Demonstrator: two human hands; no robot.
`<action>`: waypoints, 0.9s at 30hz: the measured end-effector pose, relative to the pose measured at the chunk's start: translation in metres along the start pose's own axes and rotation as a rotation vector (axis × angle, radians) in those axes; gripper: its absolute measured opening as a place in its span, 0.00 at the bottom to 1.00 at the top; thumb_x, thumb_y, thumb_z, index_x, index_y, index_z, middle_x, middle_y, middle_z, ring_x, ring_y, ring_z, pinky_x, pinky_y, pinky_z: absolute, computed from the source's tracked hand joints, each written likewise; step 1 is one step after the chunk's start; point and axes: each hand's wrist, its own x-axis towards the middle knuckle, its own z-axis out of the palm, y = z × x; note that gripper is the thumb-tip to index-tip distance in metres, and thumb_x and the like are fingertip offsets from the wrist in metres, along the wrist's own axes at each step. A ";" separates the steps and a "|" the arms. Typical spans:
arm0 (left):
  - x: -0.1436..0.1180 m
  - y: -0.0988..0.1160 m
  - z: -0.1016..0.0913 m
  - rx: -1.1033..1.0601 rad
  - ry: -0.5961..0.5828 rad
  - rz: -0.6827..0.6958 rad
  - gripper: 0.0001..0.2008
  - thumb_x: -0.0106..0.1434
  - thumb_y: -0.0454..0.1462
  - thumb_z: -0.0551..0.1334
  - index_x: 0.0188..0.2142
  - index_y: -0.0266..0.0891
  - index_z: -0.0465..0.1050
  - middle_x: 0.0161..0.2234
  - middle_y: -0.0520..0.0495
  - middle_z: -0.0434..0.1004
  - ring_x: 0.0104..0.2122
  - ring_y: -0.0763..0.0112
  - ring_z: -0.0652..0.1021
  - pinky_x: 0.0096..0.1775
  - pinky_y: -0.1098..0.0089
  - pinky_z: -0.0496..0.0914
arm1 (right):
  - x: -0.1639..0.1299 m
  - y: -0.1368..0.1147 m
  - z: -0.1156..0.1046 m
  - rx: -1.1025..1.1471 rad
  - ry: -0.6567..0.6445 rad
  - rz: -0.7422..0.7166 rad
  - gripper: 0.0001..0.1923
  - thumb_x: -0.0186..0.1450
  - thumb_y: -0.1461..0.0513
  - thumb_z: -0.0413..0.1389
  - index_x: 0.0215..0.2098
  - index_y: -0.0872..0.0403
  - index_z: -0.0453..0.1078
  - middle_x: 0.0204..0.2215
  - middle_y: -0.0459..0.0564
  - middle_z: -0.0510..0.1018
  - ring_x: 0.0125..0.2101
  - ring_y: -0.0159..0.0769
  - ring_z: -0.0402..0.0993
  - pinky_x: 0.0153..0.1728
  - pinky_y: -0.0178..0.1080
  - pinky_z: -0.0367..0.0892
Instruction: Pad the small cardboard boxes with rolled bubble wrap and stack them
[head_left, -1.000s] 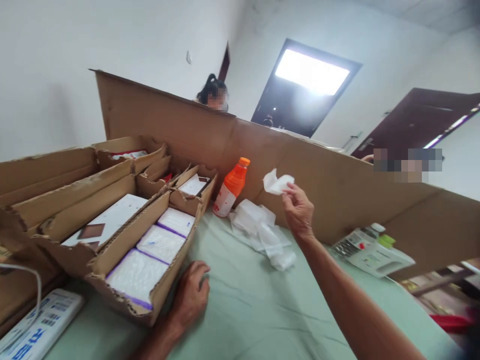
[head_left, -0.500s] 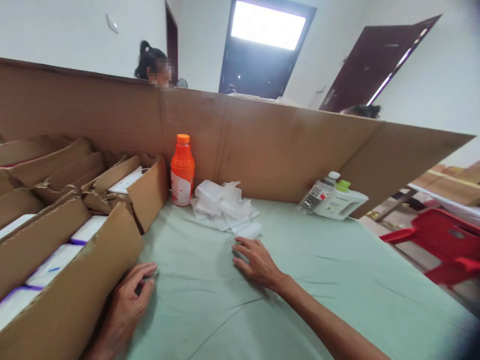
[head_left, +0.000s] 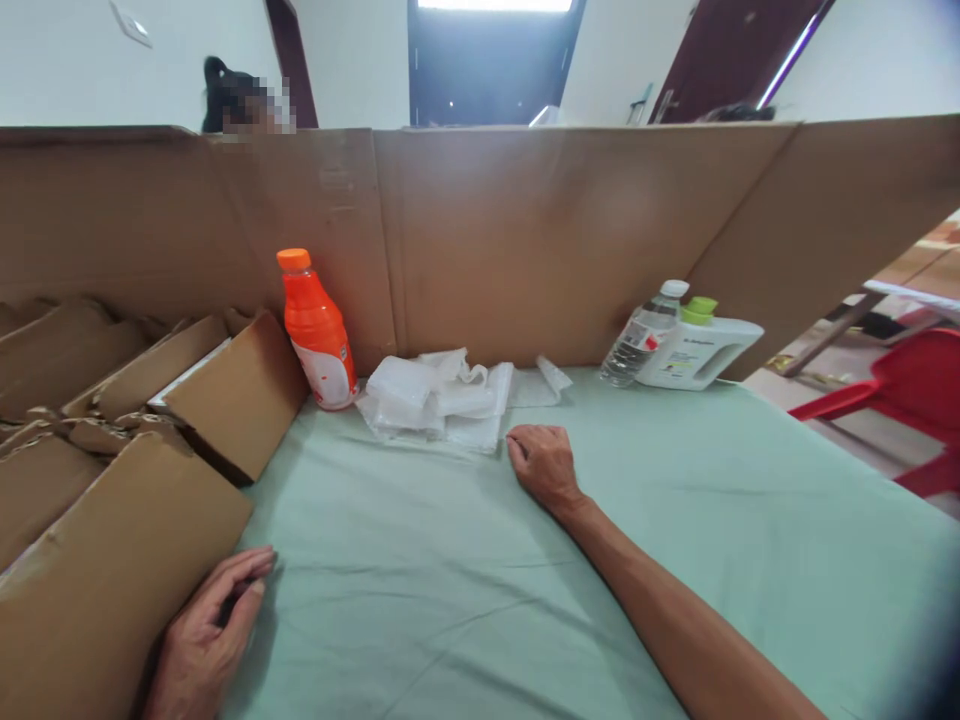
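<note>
My left hand [head_left: 206, 635] rests on the green cloth at the lower left, beside the outer wall of a cardboard box [head_left: 127, 590]. Its fingers are loosely stretched, the thumb stands a little apart, and it holds nothing. My right hand [head_left: 546, 465] lies on the cloth with its fingers curled into a fist, and I see nothing in it. Just beyond its knuckles, to the left, is a loose pile of clear plastic bags [head_left: 435, 395]. A flat clear bag [head_left: 536, 388] sticks out at the pile's right end, apart from the hand.
An orange bottle [head_left: 319, 335] stands left of the bags. A clear water bottle [head_left: 637, 345] leans against a white jug [head_left: 697, 355] with a green cap. Behind runs a cardboard partition [head_left: 525, 240]. A red chair [head_left: 907, 400] is at the right. A person's head shows beyond the partition.
My right hand has drawn away from the bags and its spread fingers have curled into a fist. The bag pile has flattened and shifted. The camera has turned; my left hand stays beside the box.
</note>
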 end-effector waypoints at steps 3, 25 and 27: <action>0.001 0.011 -0.004 0.024 -0.024 -0.007 0.17 0.61 0.49 0.62 0.42 0.42 0.81 0.45 0.42 0.83 0.44 0.59 0.83 0.43 0.67 0.79 | -0.007 0.000 0.000 0.010 0.024 0.028 0.12 0.69 0.63 0.50 0.36 0.53 0.76 0.38 0.53 0.83 0.41 0.42 0.74 0.47 0.42 0.55; 0.002 0.176 -0.091 0.933 0.336 0.442 0.24 0.66 0.38 0.55 0.60 0.34 0.67 0.59 0.30 0.71 0.58 0.45 0.72 0.61 0.42 0.60 | 0.008 0.012 0.009 0.057 0.028 -0.037 0.13 0.65 0.64 0.50 0.37 0.54 0.77 0.41 0.56 0.84 0.41 0.48 0.76 0.39 0.44 0.60; 0.013 0.175 -0.115 1.060 0.272 0.241 0.27 0.65 0.38 0.53 0.62 0.30 0.64 0.51 0.30 0.78 0.48 0.45 0.79 0.53 0.45 0.69 | 0.009 0.013 0.010 0.075 0.031 -0.025 0.13 0.65 0.64 0.50 0.36 0.54 0.77 0.41 0.56 0.84 0.41 0.49 0.76 0.39 0.45 0.60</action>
